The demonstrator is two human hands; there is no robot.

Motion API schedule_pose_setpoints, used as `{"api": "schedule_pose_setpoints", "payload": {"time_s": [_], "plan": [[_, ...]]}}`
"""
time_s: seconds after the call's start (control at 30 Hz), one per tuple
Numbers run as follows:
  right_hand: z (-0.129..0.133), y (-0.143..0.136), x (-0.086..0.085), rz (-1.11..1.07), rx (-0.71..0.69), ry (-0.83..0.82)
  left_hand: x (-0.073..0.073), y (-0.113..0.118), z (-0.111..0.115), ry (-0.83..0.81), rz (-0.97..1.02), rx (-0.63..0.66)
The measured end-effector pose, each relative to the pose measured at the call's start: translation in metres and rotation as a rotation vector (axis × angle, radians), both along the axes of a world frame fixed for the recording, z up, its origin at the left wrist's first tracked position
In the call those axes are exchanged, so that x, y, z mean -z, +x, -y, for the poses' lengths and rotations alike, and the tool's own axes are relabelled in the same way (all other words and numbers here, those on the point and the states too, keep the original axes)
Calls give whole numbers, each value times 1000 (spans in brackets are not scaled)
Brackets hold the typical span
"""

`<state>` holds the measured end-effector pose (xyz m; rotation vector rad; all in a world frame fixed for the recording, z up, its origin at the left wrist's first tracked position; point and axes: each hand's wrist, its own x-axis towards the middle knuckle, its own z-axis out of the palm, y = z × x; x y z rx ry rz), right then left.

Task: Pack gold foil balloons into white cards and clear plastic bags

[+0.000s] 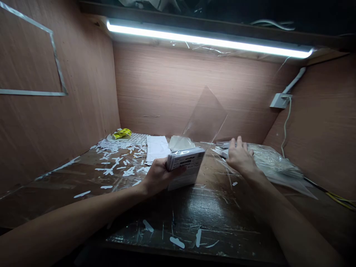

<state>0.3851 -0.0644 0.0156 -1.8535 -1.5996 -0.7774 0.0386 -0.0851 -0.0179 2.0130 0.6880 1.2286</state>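
Note:
My left hand [160, 173] is closed around a stack of flat printed packs [187, 168], which have dark tops, white lower parts and hang slots. The packs stand tilted above the table, their thin edges towards the left. To the right, my right hand [241, 155] has its fingers spread and holds nothing. It is beside a small pile of flat packs [221, 150] and a clear plastic bag [274, 161] with flat pieces in it. A thin transparent sheet [207, 115] rises on edge behind the stack; what supports it is hidden.
White paper scraps [111, 148] litter the left of the worn dark table [205, 211], near a yellow label roll [121, 134] and a white sheet [157, 148]. Wooden walls enclose the bench under a lit tube lamp [208, 40]. A cable [286, 126] hangs at right.

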Motion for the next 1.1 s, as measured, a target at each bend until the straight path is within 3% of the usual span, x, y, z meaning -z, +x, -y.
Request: {"api": "schedule_pose_setpoints", "payload": {"time_s": [0.1,0.17,0.23,0.3,0.37,0.47,0.57,0.63,0.77,0.87,0.97,1.1], "plan": [[16,-29,-20,164,-75,376,0,0,0,-5,25,24],[20,-35,-26,207,-184,478,0,0,1,-14,38,34],[17,-35,-22,244,-383,365,1,0,0,-18,30,17],[11,-38,-12,247,-640,128,2,-1,-1,-21,15,-12],[9,-49,-3,135,-792,3,2,-1,-2,-27,7,-24],[17,-74,-2,-113,-706,144,4,-1,-4,-47,2,-12],[36,-94,-10,-36,-497,316,5,-2,-5,-76,10,3],[49,-101,-15,52,-450,407,6,-2,-6,-94,23,23],[68,-121,-19,66,-670,537,6,-1,-5,-89,48,55],[71,-143,-15,217,-855,470,7,1,-4,-60,73,50],[68,-160,-7,253,-917,391,8,3,-4,-45,87,37],[63,-165,1,142,-952,420,8,1,-7,1,44,68]]}}
